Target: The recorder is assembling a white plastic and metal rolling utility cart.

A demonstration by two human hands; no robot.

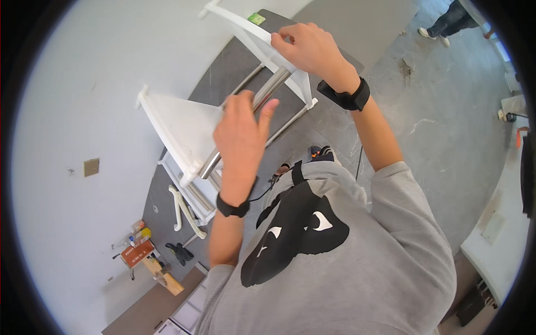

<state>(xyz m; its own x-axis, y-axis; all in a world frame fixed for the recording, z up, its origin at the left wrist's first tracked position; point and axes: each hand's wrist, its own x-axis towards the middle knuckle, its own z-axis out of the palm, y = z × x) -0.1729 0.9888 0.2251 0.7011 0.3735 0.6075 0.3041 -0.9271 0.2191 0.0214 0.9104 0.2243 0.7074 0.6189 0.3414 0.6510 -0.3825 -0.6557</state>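
Observation:
A white frame stands in front of me, with two roughly triangular side panels joined by metal tubes. My left hand (241, 131) lies over a shiny metal tube (272, 86), its fingers curled round the far side and the thumb apart. That tube runs from the near white panel (187, 125) toward the far white panel (245, 25). At the far panel's edge, my right hand (312, 49) is closed with bent fingers; its grip on the edge is partly hidden. Thinner metal rods (287, 125) span the panels lower down.
White curved pieces (180, 209), a black glove (180, 253), bottles (140, 230) and a brown box (138, 254) lie by the left wall. A green packet (256, 19) sits beyond the frame. Another person's legs (446, 25) show at far right. A white counter (497, 229) curves along the right.

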